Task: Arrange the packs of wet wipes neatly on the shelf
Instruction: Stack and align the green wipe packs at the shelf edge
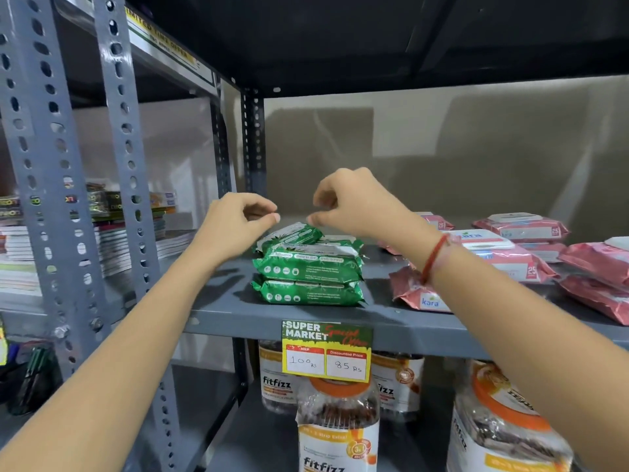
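Green wipe packs [308, 267] stacked on grey shelf [238, 311], left of centre; top pack tilted, askew on stack. My left hand [235, 221] just above stack's left end, fingers loosely curled, empty. My right hand [350, 202] above right end, same curl, holding nothing; red thread on wrist. Pink wipe packs [520, 243] scattered to right. Price tag [326, 352] on shelf edge. Fitfizz jars [338, 427] below.

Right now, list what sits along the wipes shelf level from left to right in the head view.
Stacked books → grey upright post → green wipes stack → pink kara packs.
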The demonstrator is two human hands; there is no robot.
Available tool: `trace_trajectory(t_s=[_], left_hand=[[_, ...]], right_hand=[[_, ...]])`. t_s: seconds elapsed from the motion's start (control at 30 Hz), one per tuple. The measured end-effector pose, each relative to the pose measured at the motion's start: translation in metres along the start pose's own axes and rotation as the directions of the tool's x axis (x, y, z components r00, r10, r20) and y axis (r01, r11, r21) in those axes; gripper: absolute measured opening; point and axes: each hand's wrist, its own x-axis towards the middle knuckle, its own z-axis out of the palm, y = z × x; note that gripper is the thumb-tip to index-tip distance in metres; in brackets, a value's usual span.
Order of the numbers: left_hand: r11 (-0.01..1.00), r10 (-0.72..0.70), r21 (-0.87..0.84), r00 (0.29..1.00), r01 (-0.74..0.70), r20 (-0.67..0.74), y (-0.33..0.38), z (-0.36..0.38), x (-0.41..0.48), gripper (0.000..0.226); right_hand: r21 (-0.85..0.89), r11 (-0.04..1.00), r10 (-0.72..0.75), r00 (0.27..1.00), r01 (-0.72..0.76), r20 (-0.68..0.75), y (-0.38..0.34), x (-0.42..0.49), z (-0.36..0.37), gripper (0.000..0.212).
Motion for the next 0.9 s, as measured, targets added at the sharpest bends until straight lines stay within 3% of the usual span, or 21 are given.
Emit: trace_trajectory(t_s=[0.23,0.33,0.47,0.63,0.77,0.9], left_hand=[[0.993,-0.048,0.109,0.998,0.043,0.04,0.001,0.012,0.038,0.027],[0.944,-0.221,0.277,0.967,0.178,0.131,-0.014,0.02,0.057,0.03],[0.822,-0.506,0.435,0.822,0.368,0.26,-0.031,0.03,0.066,0.032],[0.705,-0.709,0.313,0.614,0.637,0.347,-0.064,0.044,0.085,0.041],[0.702,-0.707,0.265,0.604,0.661,0.369,-0.085,0.05,0.095,0.035],[0.707,-0.692,0.2,0.605,0.679,0.393,-0.08,0.055,0.096,0.023]], right_hand=[[-0.11,0.991,-0.061,0.986,0.079,0.156,0.007,0.045,-0.001,0.026],[-0.157,0.985,-0.041,0.974,0.077,0.224,0.021,0.066,0.003,0.027],[-0.214,0.977,0.06,0.934,0.018,0.352,0.04,0.091,0.024,0.032],[-0.282,0.959,0.176,0.836,-0.026,0.52,0.059,0.116,0.056,0.046],[-0.197,0.971,0.224,0.79,-0.133,0.571,0.066,0.122,0.073,0.066],[-0.11,0.976,0.215,0.774,-0.186,0.595,0.07,0.125,0.083,0.062]])
